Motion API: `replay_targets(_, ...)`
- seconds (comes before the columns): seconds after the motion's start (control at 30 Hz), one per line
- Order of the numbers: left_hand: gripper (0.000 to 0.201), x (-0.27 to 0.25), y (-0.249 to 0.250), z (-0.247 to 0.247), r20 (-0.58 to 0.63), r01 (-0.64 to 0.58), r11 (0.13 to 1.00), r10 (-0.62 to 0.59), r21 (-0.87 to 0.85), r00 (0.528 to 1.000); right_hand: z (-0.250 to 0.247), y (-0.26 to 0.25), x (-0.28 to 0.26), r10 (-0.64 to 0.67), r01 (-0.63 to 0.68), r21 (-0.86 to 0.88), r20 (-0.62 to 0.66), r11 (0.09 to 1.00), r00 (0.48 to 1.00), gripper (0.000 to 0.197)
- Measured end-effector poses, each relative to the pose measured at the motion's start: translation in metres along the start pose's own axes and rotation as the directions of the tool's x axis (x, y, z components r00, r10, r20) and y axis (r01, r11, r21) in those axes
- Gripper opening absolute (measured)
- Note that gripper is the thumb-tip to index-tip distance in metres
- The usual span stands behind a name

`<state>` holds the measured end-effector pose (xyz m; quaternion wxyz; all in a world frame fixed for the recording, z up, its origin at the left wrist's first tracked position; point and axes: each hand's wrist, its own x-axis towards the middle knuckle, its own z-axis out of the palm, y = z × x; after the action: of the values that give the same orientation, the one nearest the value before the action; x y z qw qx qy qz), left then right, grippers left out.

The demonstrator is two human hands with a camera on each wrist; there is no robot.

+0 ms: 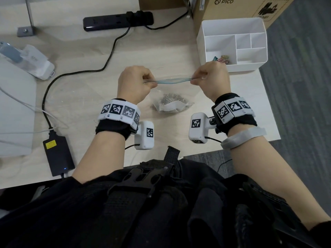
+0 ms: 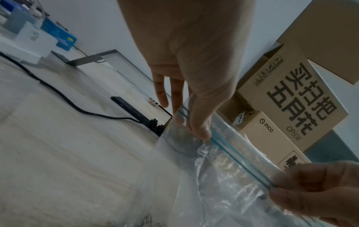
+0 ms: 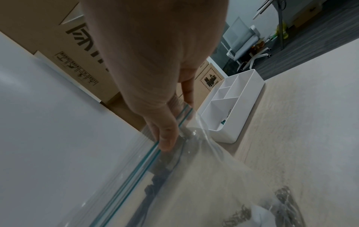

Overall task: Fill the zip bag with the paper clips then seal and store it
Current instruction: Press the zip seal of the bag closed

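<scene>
The zip bag [image 1: 172, 93], paper clips [image 1: 172, 102] inside, is pinched at each end of its strip by the left hand [image 1: 134, 83] and right hand [image 1: 211, 81] above the worktop [image 1: 86, 97]; the strip should be pressed shut end to end (no gaps).

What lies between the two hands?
In the head view, only the zip bag's blue seal strip spans from the left hand to the right hand.

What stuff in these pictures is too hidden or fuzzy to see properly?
- Zip strip: head view too small to show whether it is fully pressed shut.
- Paper clips: a blurry heap inside the zip bag, uncountable.
- Colourful bits in the white organizer: partly behind the right hand.
- Left hand: fingertips curled under.
</scene>
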<state>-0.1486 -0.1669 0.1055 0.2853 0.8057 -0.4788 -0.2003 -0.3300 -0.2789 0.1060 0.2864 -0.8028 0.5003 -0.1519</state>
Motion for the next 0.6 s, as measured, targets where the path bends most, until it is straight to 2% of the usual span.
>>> replay_targets(0.17, 0.006, -0.0013, 0.0035, 0.0024, -0.008, 0.012, 1.000, -0.012, 0.008, 1.000, 0.0018, 0.0015, -0.0021, -0.026, 0.026, -0.019, 0.008, 0.999, 1.000, 0.004)
replay_targets(0.3, 0.008, -0.0013, 0.0031, 0.0010, -0.011, 0.036, 0.999, -0.036, 0.010, 0.999, -0.0016, 0.0029, -0.0036, -0.034, 0.035, -0.033, 0.043, 0.999, 0.999, 0.018)
replay_targets(0.6, 0.018, -0.0033, 0.0008, -0.0024, -0.074, 0.102, 0.995, -0.100, 0.025, 0.992, -0.0037, 0.0077, -0.0028, 0.057, -0.056, -0.037, 0.015, 0.998, 0.998, 0.008)
